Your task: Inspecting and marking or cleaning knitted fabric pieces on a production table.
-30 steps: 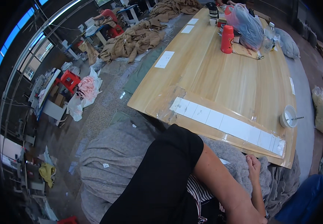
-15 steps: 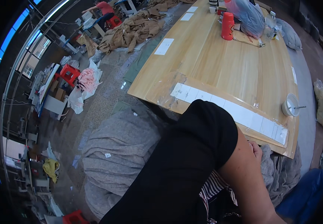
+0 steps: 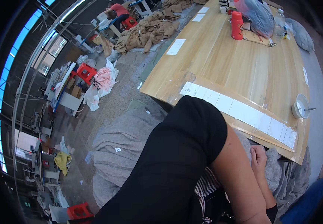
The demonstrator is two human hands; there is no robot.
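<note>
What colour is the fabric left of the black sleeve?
Grey fabric, seen best in the head view.

Lower edge cuts the left forearm point(image 3: 239, 179), hiding its hand

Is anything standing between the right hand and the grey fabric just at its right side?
Nothing visible stands there: the right hand is close beside the grey fabric, though contact is not clear. The bent left arm passes on the hand's other side.
</note>
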